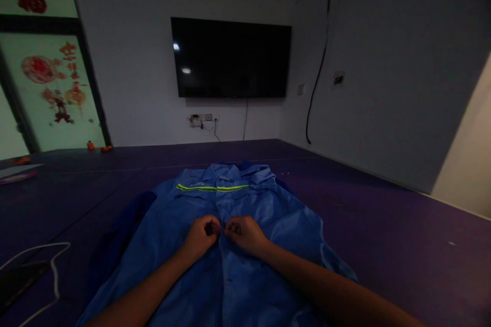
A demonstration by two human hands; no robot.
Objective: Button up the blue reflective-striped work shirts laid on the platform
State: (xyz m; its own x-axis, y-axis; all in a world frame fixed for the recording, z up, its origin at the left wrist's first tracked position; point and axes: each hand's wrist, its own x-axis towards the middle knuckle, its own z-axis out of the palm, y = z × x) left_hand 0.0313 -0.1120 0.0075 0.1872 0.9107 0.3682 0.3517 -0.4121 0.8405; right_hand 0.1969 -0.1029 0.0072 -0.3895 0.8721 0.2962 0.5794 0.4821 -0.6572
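Note:
A blue work jacket [184, 214] with a yellow-green stripe across the chest lies spread out, collar away from me. Its front opening runs down the middle, toward me. My left hand [203, 234] and my right hand [244, 234] meet at this front edge, about mid-length. The fingers of both are curled and pinched on the jacket's front placket, with the fingertips close together. Whatever small part sits between the fingertips is hidden. Darker blue cloth [128, 222] shows beside the jacket on the left.
The jacket lies on a dark purple surface [368, 219]. A white cable [56, 271] and a dark flat object [23, 281] lie at the lower left. Small orange items [90, 145] stand by the door. A black television [232, 59] hangs on the far wall.

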